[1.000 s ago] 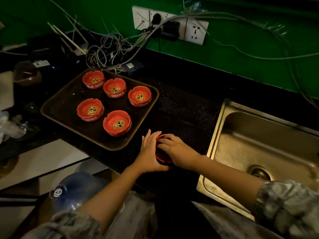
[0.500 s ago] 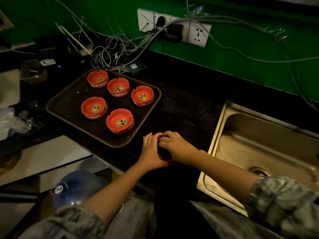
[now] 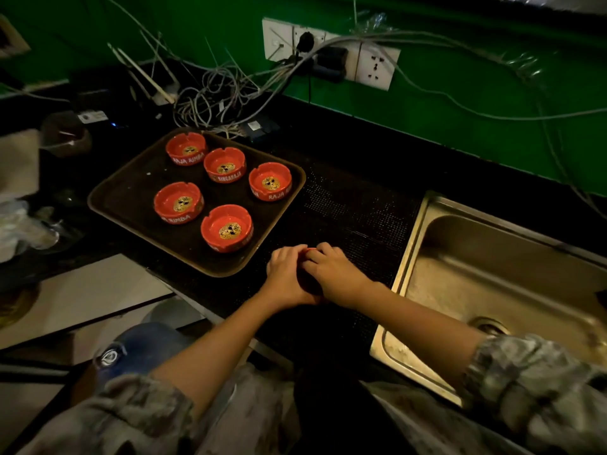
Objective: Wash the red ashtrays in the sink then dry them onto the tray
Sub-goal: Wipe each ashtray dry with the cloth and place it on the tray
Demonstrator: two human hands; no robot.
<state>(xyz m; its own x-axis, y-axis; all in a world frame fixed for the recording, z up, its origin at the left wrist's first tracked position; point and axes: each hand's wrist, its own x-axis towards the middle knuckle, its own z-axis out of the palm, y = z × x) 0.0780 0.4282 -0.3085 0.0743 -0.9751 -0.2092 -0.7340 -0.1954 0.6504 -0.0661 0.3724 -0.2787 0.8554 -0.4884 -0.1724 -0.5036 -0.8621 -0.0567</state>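
Both hands, left hand [image 3: 285, 274] and right hand [image 3: 331, 274], cup one ashtray [image 3: 310, 249] on the counter [image 3: 345, 205]; drying step, judged. Next: transfer to tray [image 3: 131, 192].

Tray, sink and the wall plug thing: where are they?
Tray [image 3: 131, 195], head view, bare floor at its left side.
Sink [image 3: 492, 277], head view, bare basin bottom.
Wall socket [image 3: 376, 67], head view, the white plate's right end.

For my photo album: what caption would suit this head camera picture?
Both hands, left hand and right hand, cup a red ashtray beside a tray holding five more.
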